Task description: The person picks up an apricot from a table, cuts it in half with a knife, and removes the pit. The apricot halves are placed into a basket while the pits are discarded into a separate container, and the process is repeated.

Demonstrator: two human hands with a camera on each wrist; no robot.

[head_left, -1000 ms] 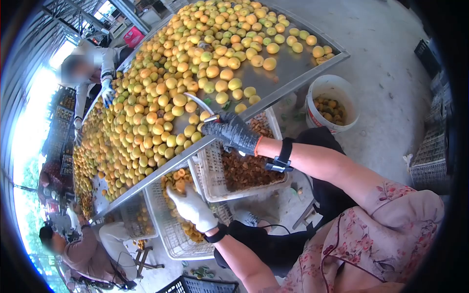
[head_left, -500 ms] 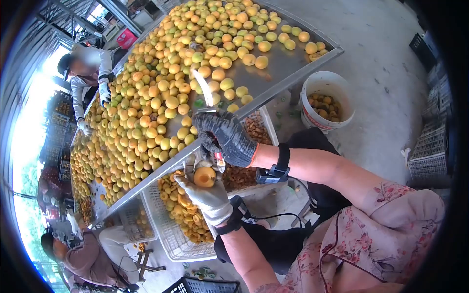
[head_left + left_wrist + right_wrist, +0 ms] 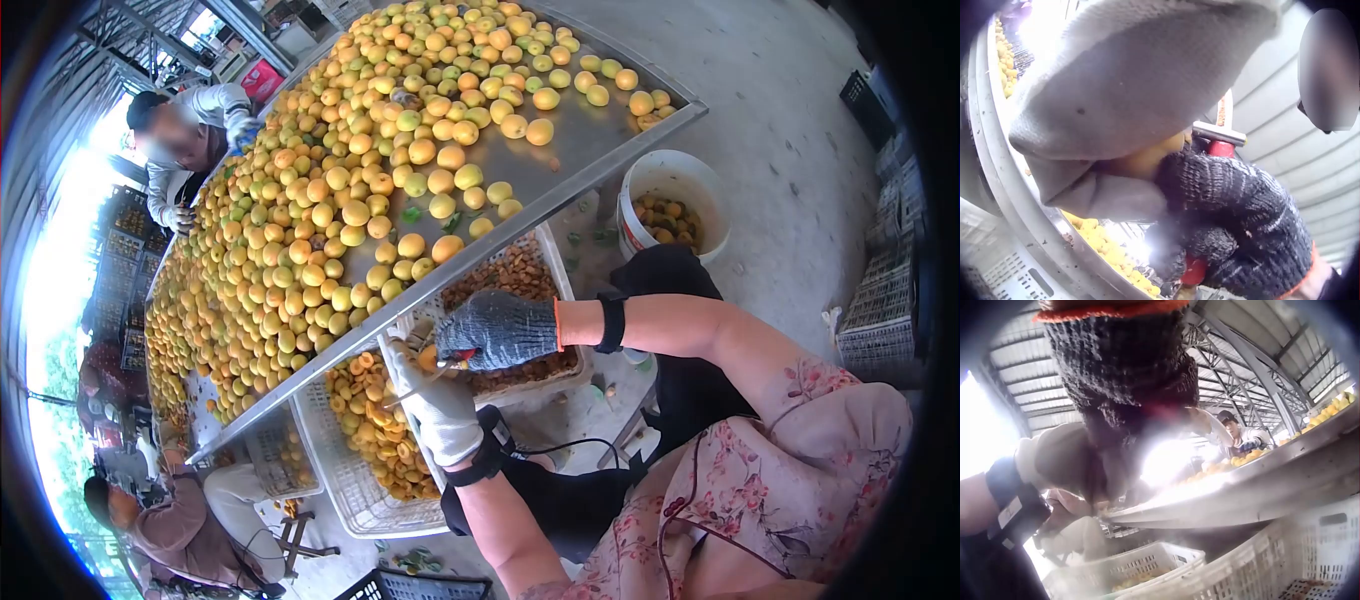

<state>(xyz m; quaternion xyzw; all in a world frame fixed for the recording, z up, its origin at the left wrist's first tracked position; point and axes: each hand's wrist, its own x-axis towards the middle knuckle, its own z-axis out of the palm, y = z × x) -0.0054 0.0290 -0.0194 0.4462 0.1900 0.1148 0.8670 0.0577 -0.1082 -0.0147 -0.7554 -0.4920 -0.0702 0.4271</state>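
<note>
My left hand [image 3: 435, 400], in a white glove, holds an apricot [image 3: 1147, 157] between fingers and thumb above the edge of the white crates. My right hand [image 3: 500, 330], in a dark grey knitted glove with an orange cuff, grips a knife by its red handle [image 3: 1221, 149]. The thin blade [image 3: 420, 386] points down and left across the white glove in the head view. Both hands meet at the fruit, and the dark glove's fingers hide part of it. Beneath them a white crate of apricot halves [image 3: 375, 425] stands beside another crate of brown pits [image 3: 505, 275].
A metal-rimmed table [image 3: 600, 165] heaped with whole apricots [image 3: 300, 200] stretches away in front. To the right stands a white bucket [image 3: 690, 180] with fruit inside. Two people work at the far left; stacked crates [image 3: 880, 310] line the right side.
The right hand came down from over the table to the left hand, its blade swinging from up to down-left. The left hand, earlier over the halves crate, moved up and right and now holds an apricot.
</note>
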